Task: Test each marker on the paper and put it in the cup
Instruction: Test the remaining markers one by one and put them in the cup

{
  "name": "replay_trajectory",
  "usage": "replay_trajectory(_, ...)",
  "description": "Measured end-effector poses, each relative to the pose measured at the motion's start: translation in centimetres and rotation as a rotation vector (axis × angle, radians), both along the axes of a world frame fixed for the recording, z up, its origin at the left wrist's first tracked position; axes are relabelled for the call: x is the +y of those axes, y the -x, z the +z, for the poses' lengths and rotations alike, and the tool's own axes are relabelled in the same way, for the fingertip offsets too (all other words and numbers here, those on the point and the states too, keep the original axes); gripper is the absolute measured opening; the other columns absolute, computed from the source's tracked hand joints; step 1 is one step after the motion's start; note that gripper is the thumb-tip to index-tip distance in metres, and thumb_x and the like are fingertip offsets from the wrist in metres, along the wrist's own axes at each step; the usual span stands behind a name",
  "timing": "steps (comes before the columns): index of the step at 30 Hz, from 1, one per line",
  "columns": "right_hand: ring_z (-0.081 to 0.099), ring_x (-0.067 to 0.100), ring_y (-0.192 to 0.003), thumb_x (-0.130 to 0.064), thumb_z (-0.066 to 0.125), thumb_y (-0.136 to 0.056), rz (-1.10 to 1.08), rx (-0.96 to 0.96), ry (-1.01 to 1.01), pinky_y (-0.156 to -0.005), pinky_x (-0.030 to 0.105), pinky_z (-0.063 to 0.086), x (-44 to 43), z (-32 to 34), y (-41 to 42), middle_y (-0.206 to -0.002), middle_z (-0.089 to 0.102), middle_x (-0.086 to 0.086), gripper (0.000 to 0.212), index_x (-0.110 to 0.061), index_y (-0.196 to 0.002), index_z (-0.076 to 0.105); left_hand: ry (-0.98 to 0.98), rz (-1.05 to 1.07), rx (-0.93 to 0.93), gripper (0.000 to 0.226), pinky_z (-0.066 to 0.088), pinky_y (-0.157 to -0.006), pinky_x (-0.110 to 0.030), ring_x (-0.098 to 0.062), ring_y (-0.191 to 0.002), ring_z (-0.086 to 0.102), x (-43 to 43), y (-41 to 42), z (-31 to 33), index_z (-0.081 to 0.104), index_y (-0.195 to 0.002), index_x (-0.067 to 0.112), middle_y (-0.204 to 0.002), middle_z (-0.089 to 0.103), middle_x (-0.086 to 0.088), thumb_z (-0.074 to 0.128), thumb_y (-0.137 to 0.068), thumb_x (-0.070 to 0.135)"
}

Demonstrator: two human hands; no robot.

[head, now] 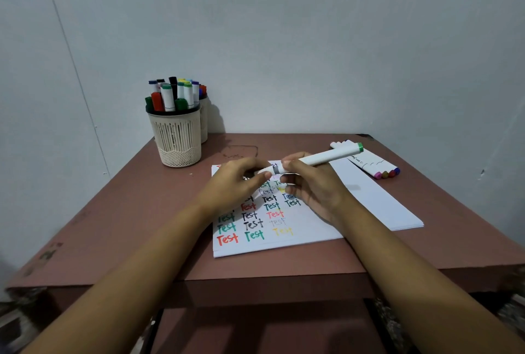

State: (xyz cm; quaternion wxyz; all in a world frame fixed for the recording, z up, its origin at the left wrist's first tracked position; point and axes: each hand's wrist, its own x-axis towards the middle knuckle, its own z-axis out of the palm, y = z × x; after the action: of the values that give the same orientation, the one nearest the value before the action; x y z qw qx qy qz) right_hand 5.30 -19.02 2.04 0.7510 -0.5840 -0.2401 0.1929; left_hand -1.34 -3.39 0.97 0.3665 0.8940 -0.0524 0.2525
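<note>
At the far left of the surface (127, 211), near the wall, stood the cup (177, 137), a cream slotted holder already crowded with capped markers, with a second holder (204, 120) touching it just behind.

Next came the left grip (235, 183), raised over the upper part of the paper (255, 243). Its thumb and forefinger were narrowed to a pinch on the white cap at the near end of the marker (318, 157), just beside the barrel's grey band. The marker ran from that pinch up and to the right, ending in a green tip. The right grip (315, 186) was wrapped round the barrel just past the band, so both hands held the one marker in the air above the sheet, touching nothing else.

The paper beneath carried rows of "Test" in red, green, black, pink, grey and yellow. To its right lay a blank stack (369, 197), and beyond that a small row of loose markers (372, 164) resting side by side.

The step in hand looked like work on the cap, though whether it was coming off or going back on could not be told. If coming off, the next move called for a straight pull apart, then the nib brought down to a bare patch low on the right of the sheet. If going on, it called for a firm push, then a reach left to the cup.
</note>
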Motion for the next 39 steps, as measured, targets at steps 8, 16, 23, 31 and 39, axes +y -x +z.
replay_trajectory(8,0.045,0.010,-0.052,-0.009,0.063,-0.087,0.070,0.021,-0.003,-0.044,0.019,0.036,-0.2,-0.1,-0.2,-0.062,0.050,0.001,0.005,-0.011,-0.082,0.064,-0.035,0.013,-0.007,0.023,0.035,-0.054,-0.012,0.003,-0.055,0.050,-0.5,0.4,0.2,0.049,-0.075,0.035,-0.061,0.052,0.013,0.047,-0.096,0.024)
replay_trajectory(16,0.053,0.011,-0.051,-0.009,0.063,-0.085,0.134,0.041,-0.041,-0.048,0.018,0.045,-0.4,-0.4,-0.4,-0.061,0.058,0.005,0.003,-0.008,-0.083,0.065,-0.140,-0.010,-0.047,0.023,0.033,-0.061,-0.023,-0.003,-0.062,0.045,-0.8,0.3,-0.3,0.059,-0.106,0.008,-0.067,0.047,0.011,0.043,-0.097,0.021)
replay_trajectory(23,0.054,0.011,-0.052,-0.013,0.065,-0.078,0.157,0.064,-0.062,-0.047,0.017,0.045,0.1,-0.5,-0.6,-0.059,0.057,0.004,0.009,-0.006,-0.083,0.064,-0.122,-0.014,-0.091,0.041,0.039,-0.069,-0.028,-0.015,-0.073,0.052,-1.0,0.3,-0.3,0.060,-0.111,0.008,-0.077,0.058,-0.001,0.037,-0.092,0.035)
replay_trajectory(31,0.054,0.010,-0.050,-0.011,0.064,-0.081,0.126,0.099,-0.088,-0.047,0.017,0.046,0.2,-0.2,-0.6,-0.059,0.057,0.004,0.007,-0.005,-0.085,0.063,0.093,-0.041,-0.032,0.014,0.035,-0.057,-0.022,-0.005,-0.056,0.043,-0.9,0.0,0.3,0.063,-0.088,0.019,-0.065,0.051,0.002,0.051,-0.094,0.023)
replay_trajectory(39,0.058,0.013,-0.065,-0.035,0.055,-0.093,-0.156,0.123,-0.094,-0.057,0.025,0.048,-0.1,0.3,-0.8,-0.074,0.058,0.002,0.023,-0.014,-0.088,0.060,1.062,-0.162,-0.068,0.011,0.050,-0.055,-0.017,-0.012,-0.058,0.050,0.2,0.6,2.5,0.060,-0.080,0.005,-0.061,0.054,-0.001,0.052,-0.088,0.003)
